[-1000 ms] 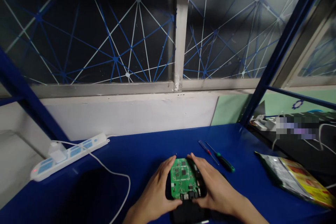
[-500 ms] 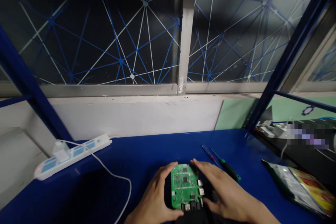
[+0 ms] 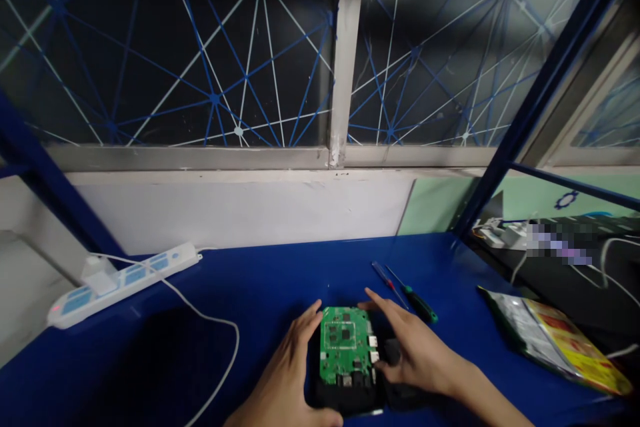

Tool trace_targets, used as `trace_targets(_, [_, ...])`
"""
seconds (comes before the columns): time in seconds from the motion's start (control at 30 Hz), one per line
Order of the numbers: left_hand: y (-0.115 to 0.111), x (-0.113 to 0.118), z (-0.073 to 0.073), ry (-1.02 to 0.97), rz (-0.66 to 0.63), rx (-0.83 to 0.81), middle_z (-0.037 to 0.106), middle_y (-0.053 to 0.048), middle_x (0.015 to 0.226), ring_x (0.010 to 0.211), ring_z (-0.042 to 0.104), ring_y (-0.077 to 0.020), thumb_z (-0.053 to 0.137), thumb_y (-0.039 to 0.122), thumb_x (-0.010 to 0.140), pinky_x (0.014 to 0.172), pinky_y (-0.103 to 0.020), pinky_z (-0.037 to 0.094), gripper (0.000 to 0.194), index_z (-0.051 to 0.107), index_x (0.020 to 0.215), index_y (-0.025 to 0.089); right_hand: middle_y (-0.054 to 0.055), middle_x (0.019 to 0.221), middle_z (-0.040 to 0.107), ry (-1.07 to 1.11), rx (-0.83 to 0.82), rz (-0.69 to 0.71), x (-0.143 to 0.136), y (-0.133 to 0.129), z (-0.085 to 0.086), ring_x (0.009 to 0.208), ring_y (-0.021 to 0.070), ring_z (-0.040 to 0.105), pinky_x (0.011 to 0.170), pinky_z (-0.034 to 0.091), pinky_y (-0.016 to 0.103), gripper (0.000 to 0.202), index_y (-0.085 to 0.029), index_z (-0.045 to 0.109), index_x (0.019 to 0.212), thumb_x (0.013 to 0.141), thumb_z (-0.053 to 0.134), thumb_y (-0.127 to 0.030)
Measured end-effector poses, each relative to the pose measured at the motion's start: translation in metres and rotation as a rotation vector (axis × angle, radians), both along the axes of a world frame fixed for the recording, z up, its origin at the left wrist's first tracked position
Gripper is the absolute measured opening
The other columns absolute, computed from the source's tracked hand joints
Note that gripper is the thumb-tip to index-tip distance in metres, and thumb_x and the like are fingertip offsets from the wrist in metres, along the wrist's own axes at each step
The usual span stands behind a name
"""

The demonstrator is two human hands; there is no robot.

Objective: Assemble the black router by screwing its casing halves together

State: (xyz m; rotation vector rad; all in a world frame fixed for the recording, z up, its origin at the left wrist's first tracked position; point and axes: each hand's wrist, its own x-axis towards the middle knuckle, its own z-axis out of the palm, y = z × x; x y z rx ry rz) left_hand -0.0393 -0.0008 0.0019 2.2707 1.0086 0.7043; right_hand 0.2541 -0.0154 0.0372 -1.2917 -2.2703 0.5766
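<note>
Your green circuit board [image 3: 345,347] lies component side up, in or on the black case [image 3: 345,401] on the bench [image 3: 280,273], between your two hands. Your left hand [image 3: 283,367] is open and curved along the left side, fingertips by the far left corner and thumb low by the near edge of the case. Your right hand [image 3: 425,353] is open too, its fingers reaching towards the far right corner and its thumb at or just beside the side sockets [image 3: 373,341]. You cannot tell from this view how firmly either hand touches, or whether the board sits fully down.

To steady or seat it well, work from the rim and corners, and leave the small chips in the middle alone. Share the pressure evenly between both sides, so that the board stays level and no corner rides up. Check that the sockets line up with the case wall before you press; if something resists, ease off rather than force it, since a socket could catch. Mind the dark piece [image 3: 400,397] beside the case, under your right hand. The green-handled screwdriver [image 3: 421,305] lies beyond that hand, within easy reach.
</note>
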Motion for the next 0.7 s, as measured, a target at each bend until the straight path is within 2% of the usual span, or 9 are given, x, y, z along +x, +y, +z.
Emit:
trace_targets(0.13, [-0.007,-0.001,-0.003,0.061,0.006,-0.019,0.02,-0.016,0.164,0.147,0.024,-0.0474,0.1,0.027,0.046,0.114,-0.07,0.03,0.151,-0.002,0.156,0.039,0.017,0.144,0.056,0.064,-0.015,-0.023,0.007,-0.005,-0.007,0.132,0.0297,0.055,0.112,0.044,0.047,0.102,-0.018,0.016,0.157,0.069,0.067,-0.017])
trace_targets(0.4, [-0.005,0.005,-0.002,0.07,-0.023,-0.06,0.038,-0.015,0.15,0.139,0.038,-0.0427,0.093,0.026,0.051,0.113,-0.062,0.036,0.134,0.011,0.157,0.032,0.018,0.145,0.056,0.093,-0.052,-0.005,0.004,-0.01,-0.01,0.133,0.0311,0.056,0.112,0.044,0.049,0.102,-0.019,0.017,0.156,0.07,0.071,-0.021])
trace_targets(0.7, [-0.001,0.007,0.0,0.102,0.0,-0.105,0.039,-0.018,0.147,0.138,0.038,-0.0418,0.093,0.032,0.05,0.113,-0.058,0.036,0.136,0.01,0.158,0.025,0.016,0.147,0.054,0.049,-0.069,0.023,0.003,-0.009,-0.013,0.134,0.0304,0.055,0.112,0.044,0.05,0.102,-0.022,0.013,0.156,0.072,0.072,-0.021])
